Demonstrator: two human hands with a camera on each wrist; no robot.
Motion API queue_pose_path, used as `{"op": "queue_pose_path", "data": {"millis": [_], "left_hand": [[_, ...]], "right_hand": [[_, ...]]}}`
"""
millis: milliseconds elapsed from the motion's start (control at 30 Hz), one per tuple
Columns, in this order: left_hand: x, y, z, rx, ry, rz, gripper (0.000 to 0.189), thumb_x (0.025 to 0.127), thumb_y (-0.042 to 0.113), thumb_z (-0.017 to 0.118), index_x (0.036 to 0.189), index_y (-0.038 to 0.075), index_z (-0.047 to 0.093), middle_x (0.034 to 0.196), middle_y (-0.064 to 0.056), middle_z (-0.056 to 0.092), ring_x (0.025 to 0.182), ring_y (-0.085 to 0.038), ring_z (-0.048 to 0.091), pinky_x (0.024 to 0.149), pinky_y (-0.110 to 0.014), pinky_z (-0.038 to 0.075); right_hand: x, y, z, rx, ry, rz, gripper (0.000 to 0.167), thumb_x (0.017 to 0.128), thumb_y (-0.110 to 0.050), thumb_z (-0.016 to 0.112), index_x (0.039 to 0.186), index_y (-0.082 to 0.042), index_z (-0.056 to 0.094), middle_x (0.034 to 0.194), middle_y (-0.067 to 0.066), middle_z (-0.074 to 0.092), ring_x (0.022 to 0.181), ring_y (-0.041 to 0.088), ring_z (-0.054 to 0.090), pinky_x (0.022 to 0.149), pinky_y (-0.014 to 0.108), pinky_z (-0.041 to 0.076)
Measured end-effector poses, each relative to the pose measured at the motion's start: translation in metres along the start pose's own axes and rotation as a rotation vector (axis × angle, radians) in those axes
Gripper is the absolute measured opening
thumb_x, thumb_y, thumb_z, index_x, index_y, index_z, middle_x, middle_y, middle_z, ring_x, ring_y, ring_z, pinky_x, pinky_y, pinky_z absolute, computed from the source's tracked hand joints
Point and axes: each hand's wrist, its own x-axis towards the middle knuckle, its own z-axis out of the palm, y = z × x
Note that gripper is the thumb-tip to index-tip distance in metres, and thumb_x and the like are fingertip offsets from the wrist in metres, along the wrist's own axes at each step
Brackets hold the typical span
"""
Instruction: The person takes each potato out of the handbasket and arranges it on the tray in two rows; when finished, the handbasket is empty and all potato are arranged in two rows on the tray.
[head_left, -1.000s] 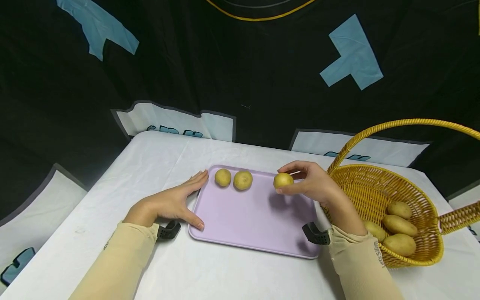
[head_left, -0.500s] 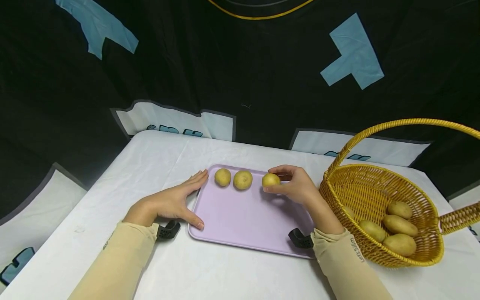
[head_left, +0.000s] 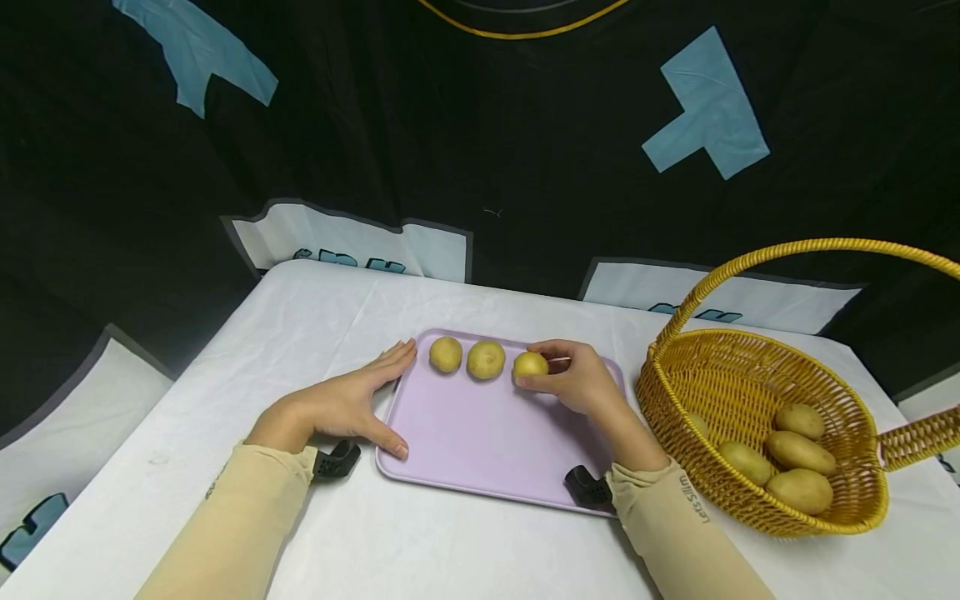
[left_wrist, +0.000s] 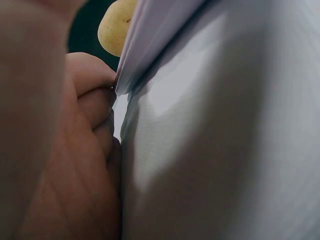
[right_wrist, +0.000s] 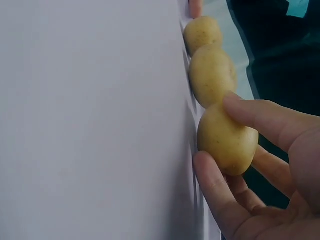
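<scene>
A lilac tray [head_left: 495, 442] lies on the white table. Two round potatoes stand along its far edge, one at the left corner [head_left: 446, 355] and another potato [head_left: 486, 360] beside it. My right hand [head_left: 573, 379] pinches a third potato [head_left: 529, 367] between thumb and fingers, just right of those two. In the right wrist view this held potato [right_wrist: 227, 140] sits close over the tray surface, in line with the others. My left hand [head_left: 345, 408] rests at the tray's left edge, fingers extended and spread, thumb on the near left corner. The left wrist view shows its fingers [left_wrist: 92, 75] against the rim.
To the right of the tray stands a yellow wicker basket [head_left: 720, 367] with a tall arched handle [head_left: 810, 244]. Several potatoes [head_left: 799, 490] lie inside it. A black cloth [head_left: 465, 150] with pale blue shapes hangs behind the table [head_left: 360, 533].
My right hand has moved left over the tray and lowered, carrying the potato to beside the other two. The left hand has stayed in place.
</scene>
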Motion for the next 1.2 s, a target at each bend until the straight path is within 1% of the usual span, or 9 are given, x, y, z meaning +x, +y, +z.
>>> {"op": "queue_pose_path", "data": {"millis": [100,300,400,733,900,1200], "left_hand": [[-0.0001,0.0000,0.0000,0.001,0.001,0.003,0.139,0.059,0.050,0.095,0.162,0.005,0.013,0.169,-0.008,-0.001,0.153,-0.028,-0.004,0.120,-0.056,0.005],[-0.0007,0.0007,0.0000,-0.003,0.002,-0.004,0.139,0.059,0.049,0.095,0.162,0.006,0.012,0.169,-0.007,-0.002,0.153,-0.028,-0.004,0.120,-0.056,0.005],[-0.0007,0.0011,-0.0003,-0.006,0.003,-0.004,0.138,0.060,0.049,0.095,0.162,0.006,0.013,0.169,-0.008,-0.002,0.153,-0.029,-0.004,0.120,-0.056,0.005],[-0.0005,0.0023,-0.0007,-0.006,0.000,-0.003,0.138,0.060,0.048,0.096,0.161,0.004,0.013,0.169,-0.009,-0.001,0.153,-0.029,-0.004,0.120,-0.056,0.005],[0.0000,0.0016,-0.0007,-0.008,0.000,0.003,0.138,0.060,0.048,0.096,0.161,0.005,0.013,0.169,-0.008,-0.001,0.153,-0.028,-0.004,0.120,-0.055,0.005],[0.0005,0.0008,-0.0003,-0.012,-0.001,-0.003,0.138,0.060,0.049,0.095,0.162,0.006,0.012,0.169,-0.007,-0.002,0.153,-0.028,-0.004,0.120,-0.056,0.005]], "right_hand": [[0.0005,0.0008,0.0021,-0.008,0.011,-0.001,0.046,0.078,-0.015,0.088,0.121,-0.006,0.073,0.111,0.011,0.071,0.105,0.026,0.065,0.076,0.030,0.052],[0.0015,0.0000,0.0042,-0.033,0.014,-0.044,0.046,0.080,-0.015,0.087,0.122,-0.004,0.072,0.112,0.013,0.072,0.105,0.026,0.065,0.083,0.033,0.052],[0.0008,-0.0013,0.0042,-0.040,0.019,-0.046,0.046,0.080,-0.015,0.087,0.122,-0.005,0.072,0.112,0.013,0.072,0.105,0.027,0.065,0.085,0.036,0.052],[0.0002,-0.0002,0.0045,-0.070,0.001,-0.045,0.050,0.080,-0.014,0.087,0.126,-0.005,0.070,0.123,0.012,0.068,0.112,0.029,0.064,0.092,0.041,0.052],[-0.0001,0.0002,0.0039,-0.073,0.002,-0.055,0.053,0.080,-0.014,0.087,0.128,-0.005,0.068,0.125,0.012,0.068,0.112,0.029,0.064,0.092,0.042,0.052],[-0.0005,0.0012,0.0029,-0.066,0.004,-0.044,0.056,0.080,-0.014,0.087,0.131,-0.004,0.067,0.128,0.012,0.067,0.111,0.028,0.064,0.089,0.039,0.053]]}}
